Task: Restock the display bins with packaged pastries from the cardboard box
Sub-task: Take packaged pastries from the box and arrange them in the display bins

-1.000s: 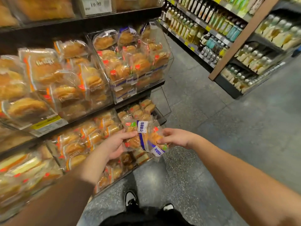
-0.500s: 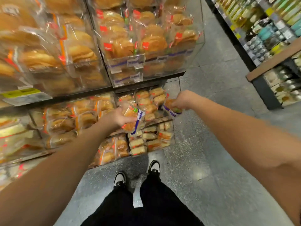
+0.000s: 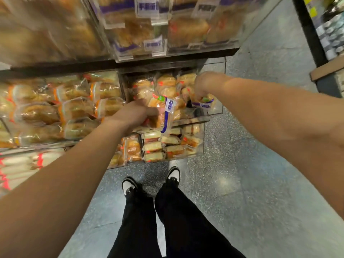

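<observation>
The person has bare arms with no sleeves showing, black trousers, and black-and-white shoes right below the trousers.

Your left hand grips a clear-wrapped pastry with a purple label. Your right hand holds a second pack inside the clear bin.

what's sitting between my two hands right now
In the head view, wrapped pastries in the clear bin lie between left hand and right hand.
</observation>
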Available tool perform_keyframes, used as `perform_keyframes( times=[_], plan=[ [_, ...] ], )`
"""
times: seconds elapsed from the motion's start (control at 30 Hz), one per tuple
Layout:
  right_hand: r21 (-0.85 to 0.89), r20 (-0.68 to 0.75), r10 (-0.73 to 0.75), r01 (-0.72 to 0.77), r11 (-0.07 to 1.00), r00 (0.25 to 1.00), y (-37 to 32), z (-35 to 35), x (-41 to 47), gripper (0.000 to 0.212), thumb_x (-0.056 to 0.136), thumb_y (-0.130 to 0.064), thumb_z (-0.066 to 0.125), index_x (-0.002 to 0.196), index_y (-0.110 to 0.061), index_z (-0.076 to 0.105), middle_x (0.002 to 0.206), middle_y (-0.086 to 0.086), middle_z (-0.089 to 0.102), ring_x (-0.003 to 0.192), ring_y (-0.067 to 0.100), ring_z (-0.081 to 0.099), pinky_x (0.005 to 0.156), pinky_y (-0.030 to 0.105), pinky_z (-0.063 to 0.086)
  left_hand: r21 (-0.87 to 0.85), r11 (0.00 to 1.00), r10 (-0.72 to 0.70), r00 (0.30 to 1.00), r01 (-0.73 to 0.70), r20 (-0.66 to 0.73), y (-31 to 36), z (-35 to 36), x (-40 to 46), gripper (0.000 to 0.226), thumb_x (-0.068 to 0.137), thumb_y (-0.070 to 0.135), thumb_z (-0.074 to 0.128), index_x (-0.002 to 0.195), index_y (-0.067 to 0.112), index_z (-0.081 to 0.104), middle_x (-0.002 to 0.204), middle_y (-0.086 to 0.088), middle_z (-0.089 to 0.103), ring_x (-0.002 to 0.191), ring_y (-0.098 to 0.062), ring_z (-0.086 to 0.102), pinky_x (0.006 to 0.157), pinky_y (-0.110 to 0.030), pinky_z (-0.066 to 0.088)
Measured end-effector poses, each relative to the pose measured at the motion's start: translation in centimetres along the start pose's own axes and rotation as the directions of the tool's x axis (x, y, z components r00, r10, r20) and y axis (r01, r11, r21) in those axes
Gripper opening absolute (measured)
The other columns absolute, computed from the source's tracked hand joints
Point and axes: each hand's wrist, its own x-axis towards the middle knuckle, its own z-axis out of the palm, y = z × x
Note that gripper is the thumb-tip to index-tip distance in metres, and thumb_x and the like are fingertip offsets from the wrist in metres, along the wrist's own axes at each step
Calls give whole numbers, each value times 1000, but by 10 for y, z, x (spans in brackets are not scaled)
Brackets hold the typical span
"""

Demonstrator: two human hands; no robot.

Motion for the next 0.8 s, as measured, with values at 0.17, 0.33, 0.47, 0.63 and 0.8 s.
perform_keyframes(
  times=[0.17, 0.33, 0.47, 0.63, 0.8],
  plan=[
    [-43, -4, -38, 38, 998, 999, -6, 23, 21, 19, 92, -23, 64, 103, -7, 60, 90, 9, 57, 90, 27, 61, 80, 39, 55, -99, 995, -16, 1000, 18, 21, -10, 2, 10, 39, 85, 27, 76, 117, 12, 59, 104, -10, 73, 97, -25, 71, 95, -42, 55],
    [22, -91, -55, 57, 998, 994, -3, 48, 34, 28, 92, -8, 59, 120, -5, 62, 110, 11, 65, 92, 25, 62, 73, 33, 51, -143, 990, -14, 998, 22, 56, -14, 1, 16, 88, 66, 41, 86, 142, 14, 49, 116, -5, 71, 98, -19, 72, 97, -38, 53],
    [-7, -188, -64, 64, 998, 980, 1, 61, 38, 48, 89, 3, 58, 136, -8, 52, 128, 15, 60, 111, 31, 62, 85, 37, 54, -162, 987, 7, 998, 2, 55, -16, 1, 18, 100, 59, 47, 88, 144, 15, 46, 122, -4, 68, 103, -19, 70, 103, -40, 49],
    [-101, -229, -73, 50, 994, 971, -2, 73, 35, 62, 88, 9, 57, 142, -13, 38, 125, 16, 57, 110, 34, 60, 68, 36, 45, -187, 982, 20, 998, -9, 56, -16, 5, 19, 113, 45, 51, 93, 143, 16, 48, 123, -4, 69, 108, -21, 68, 104, -41, 49],
    [-283, -310, -190, 101, 954, 932, -2, 77, 40, 71, 81, 4, 69, 145, -12, 41, 146, 14, 44, 135, 33, 42, 101, 43, 46, -208, 978, 9, 996, 9, 87, -14, 1, 22, 118, 39, 55, 94, 142, 19, 49, 120, -1, 71, 106, -20, 70, 101, -42, 51]
  ],
)
